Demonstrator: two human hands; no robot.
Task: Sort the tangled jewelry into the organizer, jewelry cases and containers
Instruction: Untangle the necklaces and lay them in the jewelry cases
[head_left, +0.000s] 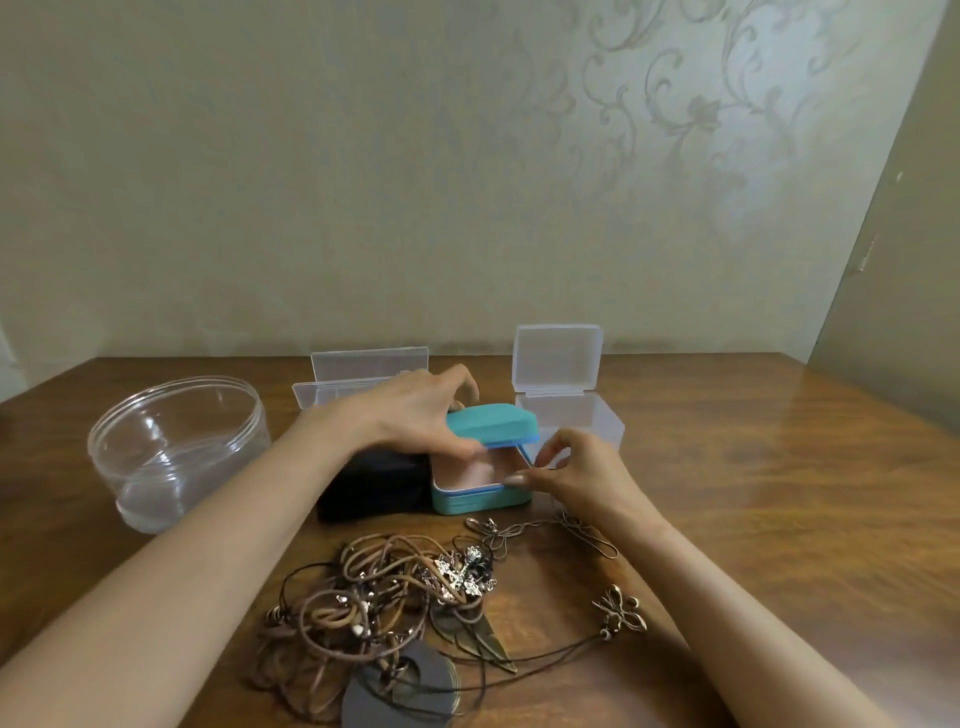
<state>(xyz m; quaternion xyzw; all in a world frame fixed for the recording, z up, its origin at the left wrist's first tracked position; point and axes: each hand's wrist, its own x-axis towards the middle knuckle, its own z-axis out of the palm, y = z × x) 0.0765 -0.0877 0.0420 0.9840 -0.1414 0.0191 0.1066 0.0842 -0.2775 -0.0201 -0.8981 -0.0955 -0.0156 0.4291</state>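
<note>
A glossy wooden desk (753, 493) stood against a pale patterned wall. At its left sat a round clear plastic container (176, 452), upright. Nearest the person lay the tangled jewelry (384, 603), a heap of brown and black cords with silver charms and leaf-shaped pendants. At the right rear a clear hinged box (558, 364) stood with its lid raised, and at the back centre a clear compartment organizer (363, 371) also had its lid up, partly hidden by the left hand. In front of the organizer a black jewelry case (374, 486) lay closed, touching the left side of a teal jewelry case (483, 499) whose pink interior showed. The left hand (415, 410) gripped that case's raised lid, thumb under its front edge. The right hand (576, 467), at the case's front right corner, pinched a thin metal chain (592, 540) that trailed onto the desk. A dragonfly pendant (621, 616) on a dark cord lay just right of the heap.
</note>
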